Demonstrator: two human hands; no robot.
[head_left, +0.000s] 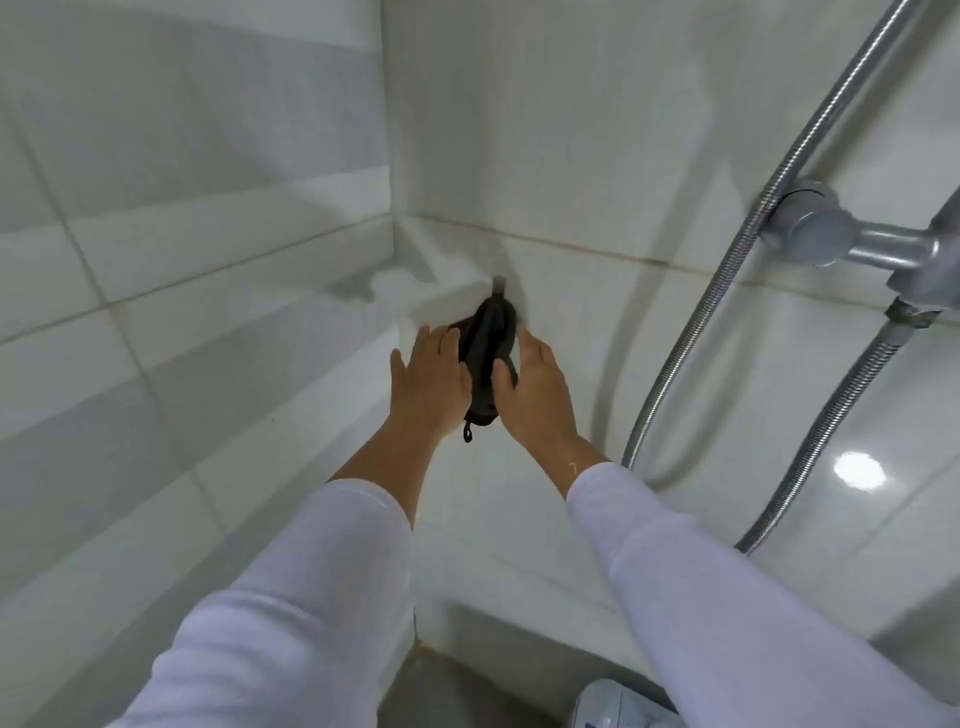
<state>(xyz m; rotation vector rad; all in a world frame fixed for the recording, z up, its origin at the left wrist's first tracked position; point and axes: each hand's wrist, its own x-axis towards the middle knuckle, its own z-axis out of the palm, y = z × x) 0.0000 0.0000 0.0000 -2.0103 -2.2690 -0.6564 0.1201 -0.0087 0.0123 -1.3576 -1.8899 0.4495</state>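
A small dark cloth pouch (488, 353) with a short loop at its lower end hangs against the white tiled wall, seemingly from a small hook (498, 285). My left hand (431, 384) lies flat against its left side with straight fingers. My right hand (535, 389) is on its right side, thumb curled over the dark fabric. Both arms wear white sleeves.
A white corner shelf (415, 291) sits just left of the pouch. A chrome shower hose (727, 291) and metal tap fitting (831, 234) are on the right wall. A white object (613, 706) shows at the bottom edge.
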